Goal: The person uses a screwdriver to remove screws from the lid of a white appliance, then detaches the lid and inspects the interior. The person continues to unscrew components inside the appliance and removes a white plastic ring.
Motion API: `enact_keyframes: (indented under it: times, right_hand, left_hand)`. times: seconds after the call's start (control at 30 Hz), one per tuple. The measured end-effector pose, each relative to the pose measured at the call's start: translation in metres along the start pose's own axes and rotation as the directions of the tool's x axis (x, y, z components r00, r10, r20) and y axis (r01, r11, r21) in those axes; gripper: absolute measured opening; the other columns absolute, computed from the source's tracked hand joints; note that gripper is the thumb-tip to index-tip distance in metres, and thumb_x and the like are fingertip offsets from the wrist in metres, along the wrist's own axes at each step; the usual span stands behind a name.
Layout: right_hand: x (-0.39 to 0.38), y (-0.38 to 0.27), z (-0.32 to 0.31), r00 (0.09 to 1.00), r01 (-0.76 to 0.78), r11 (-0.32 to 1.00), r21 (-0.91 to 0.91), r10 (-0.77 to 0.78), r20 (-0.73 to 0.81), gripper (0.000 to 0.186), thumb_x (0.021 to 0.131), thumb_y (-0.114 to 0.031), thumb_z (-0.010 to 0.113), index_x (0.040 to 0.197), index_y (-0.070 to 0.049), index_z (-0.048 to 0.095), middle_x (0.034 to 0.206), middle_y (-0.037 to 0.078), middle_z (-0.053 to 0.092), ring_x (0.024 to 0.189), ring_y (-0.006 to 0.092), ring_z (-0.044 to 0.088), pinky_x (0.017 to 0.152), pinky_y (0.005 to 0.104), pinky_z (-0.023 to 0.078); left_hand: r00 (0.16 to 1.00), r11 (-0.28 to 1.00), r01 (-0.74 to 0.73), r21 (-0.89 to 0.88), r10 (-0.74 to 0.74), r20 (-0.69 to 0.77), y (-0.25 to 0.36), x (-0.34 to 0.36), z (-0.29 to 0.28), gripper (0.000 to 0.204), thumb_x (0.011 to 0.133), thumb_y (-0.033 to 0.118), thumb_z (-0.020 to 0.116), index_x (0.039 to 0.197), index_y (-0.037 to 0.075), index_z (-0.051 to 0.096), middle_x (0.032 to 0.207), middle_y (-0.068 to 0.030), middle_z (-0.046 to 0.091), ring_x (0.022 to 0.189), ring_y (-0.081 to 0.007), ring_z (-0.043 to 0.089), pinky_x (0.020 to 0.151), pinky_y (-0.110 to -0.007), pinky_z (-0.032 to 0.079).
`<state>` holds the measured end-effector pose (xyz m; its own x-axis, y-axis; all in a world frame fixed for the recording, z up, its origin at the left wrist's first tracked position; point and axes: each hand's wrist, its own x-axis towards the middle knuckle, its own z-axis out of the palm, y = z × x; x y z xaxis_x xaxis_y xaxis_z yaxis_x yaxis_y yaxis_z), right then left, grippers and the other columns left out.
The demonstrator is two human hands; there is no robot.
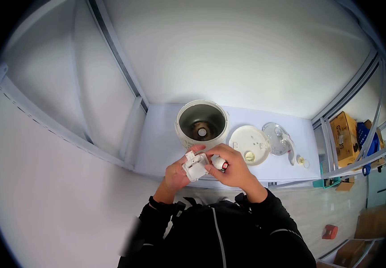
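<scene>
My left hand (177, 174) is closed on the edge of a small white, box-like plastic part (196, 168), its hollow side facing up. At the right edge of this part, the thumb and fingers of my right hand (233, 167) touch it. A white rounded object with a red and dark end (221, 164) is tucked in my right hand; its kind is not clear. Just beyond my hands stands a white rice cooker body (180, 135), uncovered, with a grey inside and a round disc (202, 132) at the brownish bottom.
On the white table (157, 149), right of the cooker, lie a white round lid (245, 136), a clear round cover (273, 134), a white handle-like piece (291, 152) and a small yellowish part (300, 160). Metal frame posts (329, 147) flank the table. Cardboard boxes (344, 138) stand beyond the right side.
</scene>
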<state>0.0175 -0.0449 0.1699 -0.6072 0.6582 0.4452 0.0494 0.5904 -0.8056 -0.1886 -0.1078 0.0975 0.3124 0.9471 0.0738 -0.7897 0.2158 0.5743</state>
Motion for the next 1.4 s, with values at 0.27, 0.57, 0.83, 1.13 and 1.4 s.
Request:
enact_keyframes:
  times: [0.27, 0.57, 0.83, 1.13, 1.4]
  right_hand:
    - [-0.015, 0.012, -0.006, 0.996, -0.026, 0.999, 0.028, 0.028, -0.08, 0.025, 0.083, -0.005, 0.079, 0.105, -0.004, 0.068, 0.091, 0.01, 0.069, 0.083, 0.0269, 0.068, 0.074, 0.0347, 0.053]
    - [-0.023, 0.013, -0.004, 0.981, -0.177, 0.983, 0.05, 0.181, -0.077, 0.024, 0.084, -0.007, 0.08, 0.104, -0.002, 0.069, 0.092, 0.012, 0.07, 0.081, 0.0263, 0.069, 0.073, 0.0342, 0.054]
    - [-0.024, 0.018, 0.008, 0.958, -0.277, 0.959, 0.051, 0.28, -0.059, 0.024, 0.085, -0.01, 0.079, 0.106, -0.003, 0.069, 0.093, 0.013, 0.072, 0.079, 0.0256, 0.07, 0.07, 0.0337, 0.054]
    - [-0.021, 0.029, 0.018, 0.948, -0.279, 0.96, -0.012, 0.273, -0.162, 0.025, 0.084, -0.011, 0.079, 0.105, -0.003, 0.069, 0.093, 0.013, 0.072, 0.08, 0.0248, 0.07, 0.072, 0.0333, 0.054]
    - [-0.017, 0.041, 0.016, 0.899, -0.352, 0.935, -0.039, 0.326, -0.293, 0.023, 0.086, -0.01, 0.078, 0.106, -0.004, 0.068, 0.091, 0.007, 0.069, 0.08, 0.0165, 0.065, 0.067, 0.0278, 0.049]
  left_hand:
    - [0.982, 0.992, -0.024, -0.126, 0.048, 0.185, -0.025, 0.016, -0.022, 0.062, 0.091, 0.04, 0.05, 0.141, 0.003, 0.048, 0.135, -0.0206, 0.058, 0.122, -0.0365, 0.059, 0.094, -0.054, 0.052]
    - [0.987, 1.0, -0.013, 0.006, 0.012, 0.161, -0.03, 0.016, -0.019, 0.097, 0.095, 0.083, 0.022, 0.141, 0.002, 0.05, 0.123, -0.019, 0.065, 0.103, -0.0373, 0.069, 0.081, -0.045, 0.056]
    - [0.997, 0.993, 0.068, 0.096, -0.063, -0.054, -0.03, 0.002, -0.024, 0.078, 0.106, 0.066, 0.021, 0.141, 0.003, 0.052, 0.127, -0.0165, 0.065, 0.107, -0.0342, 0.068, 0.083, -0.044, 0.057]
    - [0.872, 0.418, 0.049, 0.907, 0.425, -0.243, -0.034, -0.019, -0.062, 0.053, 0.1, 0.033, 0.065, 0.138, -0.001, 0.052, 0.133, -0.0172, 0.061, 0.118, -0.0306, 0.062, 0.096, -0.043, 0.052]
    - [0.902, -0.311, 0.254, 0.916, 0.418, -0.108, -0.037, -0.04, -0.099, 0.075, 0.072, 0.03, 0.089, 0.132, 0.001, 0.054, 0.128, -0.0191, 0.058, 0.113, -0.0391, 0.058, 0.098, -0.047, 0.048]
